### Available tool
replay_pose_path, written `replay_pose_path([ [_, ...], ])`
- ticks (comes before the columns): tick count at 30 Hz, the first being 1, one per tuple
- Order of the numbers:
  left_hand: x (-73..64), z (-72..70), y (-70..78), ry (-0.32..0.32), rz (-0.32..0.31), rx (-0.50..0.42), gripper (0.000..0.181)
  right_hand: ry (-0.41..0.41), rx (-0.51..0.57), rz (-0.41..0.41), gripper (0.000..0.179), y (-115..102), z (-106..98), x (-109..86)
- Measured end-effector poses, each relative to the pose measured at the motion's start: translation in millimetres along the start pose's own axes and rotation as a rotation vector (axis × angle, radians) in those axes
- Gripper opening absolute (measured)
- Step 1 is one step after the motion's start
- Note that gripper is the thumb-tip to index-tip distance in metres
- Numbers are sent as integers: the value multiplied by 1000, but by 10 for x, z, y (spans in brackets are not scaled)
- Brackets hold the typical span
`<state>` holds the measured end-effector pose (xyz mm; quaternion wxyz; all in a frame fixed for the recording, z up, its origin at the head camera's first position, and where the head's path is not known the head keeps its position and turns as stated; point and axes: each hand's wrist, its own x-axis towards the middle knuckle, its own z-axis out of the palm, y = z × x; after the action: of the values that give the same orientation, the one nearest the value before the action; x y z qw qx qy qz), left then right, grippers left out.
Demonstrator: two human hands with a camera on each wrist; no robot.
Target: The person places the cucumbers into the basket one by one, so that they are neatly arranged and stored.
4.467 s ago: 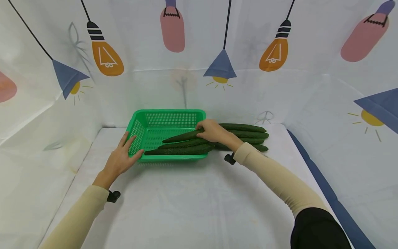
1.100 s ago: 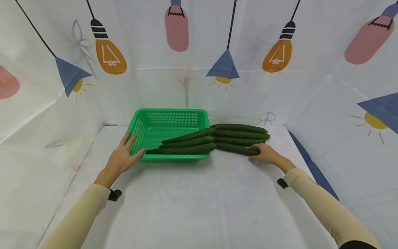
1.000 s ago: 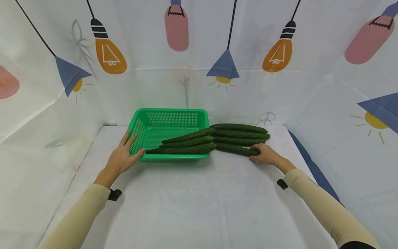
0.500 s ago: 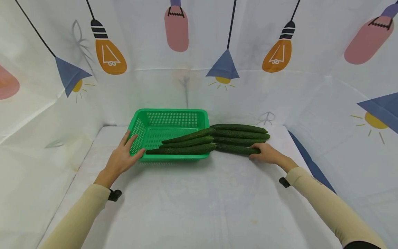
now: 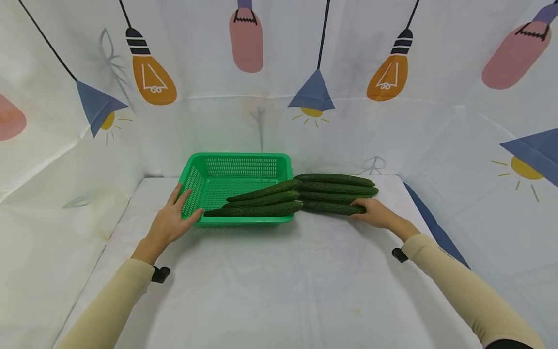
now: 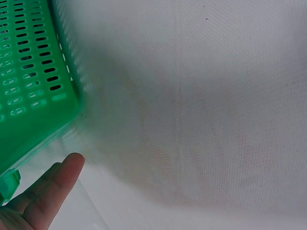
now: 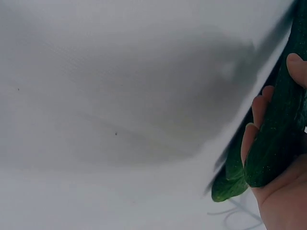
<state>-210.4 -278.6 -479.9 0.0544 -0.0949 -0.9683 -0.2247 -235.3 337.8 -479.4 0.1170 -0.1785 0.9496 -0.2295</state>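
Observation:
My left hand (image 5: 170, 220) rests with spread fingers at the left side of the green plastic basket (image 5: 244, 221), thumb at its front left corner. In the left wrist view, extended fingers (image 6: 55, 187) show beside the basket wall (image 6: 33, 72). Three dark green cucumbers (image 5: 257, 209) lie in the basket, their right ends over its right rim. My right hand (image 5: 375, 213) grips the right end of the nearest cucumber (image 5: 329, 208) in the group beside the basket. In the right wrist view, thumb and fingers wrap round that cucumber (image 7: 278, 129).
Behind the held cucumber, three more cucumbers (image 5: 337, 188) lie side by side, close to the basket's right rim. A white cloth covers the table (image 5: 279, 281). A white curtain (image 5: 209, 121) printed with lamps stands right behind and at both sides.
My right hand has left the topmost cucumber in the basket and moved right to the nearest cucumber outside, which it now grips. My left hand has stayed at the basket.

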Motion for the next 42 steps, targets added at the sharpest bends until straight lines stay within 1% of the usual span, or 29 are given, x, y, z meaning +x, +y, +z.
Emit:
replay_pose_path([
  [10, 6, 27, -6, 16, 9, 11, 81, 77, 63, -58, 39, 19, 52, -50],
  [15, 6, 24, -12, 13, 6, 11, 82, 87, 58, -73, 37, 33, 42, -54],
  [19, 2, 27, -10, 17, 9, 4, 81, 83, 43, -65, 37, 31, 13, -55],
  [31, 0, 23, -8, 10, 5, 7, 81, 88, 29, -10, 39, -33, -188, -68],
  [35, -4, 13, 5, 6, -5, 4, 81, 99, 19, -9, 40, -60, -300, -65],
  [42, -10, -14, 9, -5, 3, 8, 81, 127, 26, 6, 44, -116, -535, -90],
])
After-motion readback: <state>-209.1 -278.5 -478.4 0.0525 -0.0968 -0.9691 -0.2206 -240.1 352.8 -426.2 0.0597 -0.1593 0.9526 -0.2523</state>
